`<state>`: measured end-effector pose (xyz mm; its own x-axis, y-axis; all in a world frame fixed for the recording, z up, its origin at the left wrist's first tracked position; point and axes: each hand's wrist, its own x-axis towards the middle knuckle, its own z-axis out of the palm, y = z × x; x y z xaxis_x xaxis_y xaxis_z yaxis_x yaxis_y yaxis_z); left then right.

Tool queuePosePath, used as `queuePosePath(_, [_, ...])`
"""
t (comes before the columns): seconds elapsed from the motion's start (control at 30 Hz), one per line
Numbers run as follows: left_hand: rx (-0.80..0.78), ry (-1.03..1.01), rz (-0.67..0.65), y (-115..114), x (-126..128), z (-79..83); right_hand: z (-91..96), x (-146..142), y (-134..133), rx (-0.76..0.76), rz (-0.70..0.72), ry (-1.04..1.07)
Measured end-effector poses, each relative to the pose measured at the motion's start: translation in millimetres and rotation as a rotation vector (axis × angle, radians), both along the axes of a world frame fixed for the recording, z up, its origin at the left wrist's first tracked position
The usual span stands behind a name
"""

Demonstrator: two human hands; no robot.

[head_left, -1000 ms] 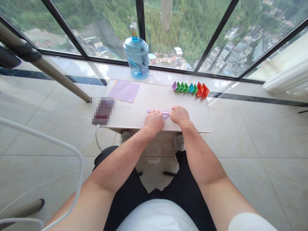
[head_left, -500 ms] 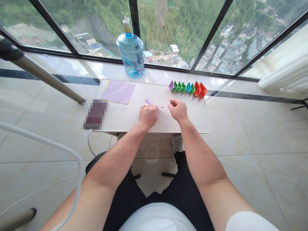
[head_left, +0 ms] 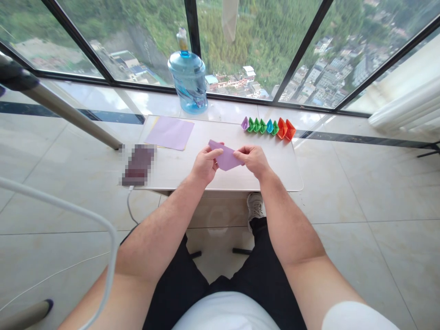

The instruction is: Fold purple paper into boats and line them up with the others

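The fingers [head_left: 215, 153] of a person's left hand [head_left: 204, 164] and right hand [head_left: 256, 159] clamp a folded purple paper [head_left: 227, 158] over a pale counter [head_left: 278, 167], where paper boats [head_left: 269, 127] (purple, green, blue and orange) line up near the far edge.

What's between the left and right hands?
The folded purple paper, seen in the head view. The left hand pinches one end, the right hand the other.
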<state>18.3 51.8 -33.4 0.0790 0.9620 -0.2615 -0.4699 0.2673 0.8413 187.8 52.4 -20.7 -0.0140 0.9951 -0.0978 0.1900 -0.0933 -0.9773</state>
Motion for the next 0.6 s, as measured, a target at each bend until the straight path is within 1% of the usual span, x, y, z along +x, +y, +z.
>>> queuePosePath(0.13, [-0.037, 0.133, 0.059, 1.8, -9.3, 0.6, 5.3, 2.7, -4.4, -0.076, 0.09, -0.015])
queuePosePath(0.27, [-0.004, 0.187, 0.107, 2.4, -17.1, 2.0, 7.2, 7.0, -4.3, -0.053, 0.13, 0.029])
queuePosePath(0.33, [0.014, 0.217, 0.081, 1.9, -21.7, 4.3, 7.1, 8.4, -3.5, -0.035, 0.109, 0.036])
queuePosePath(0.43, [0.039, 0.322, 0.001, 1.6, -28.7, 8.8, 7.4, 9.1, -3.6, -0.013, 0.066, 0.026])
queuePosePath(0.5, [0.062, 0.379, -0.014, 1.8, -32.0, 11.1, 8.7, 9.2, -4.8, -0.002, 0.103, 0.039])
queuePosePath(0.6, [0.097, 0.398, -0.007, 2.0, -34.2, 13.2, 11.7, 9.2, -7.1, 0.007, 0.187, 0.046])
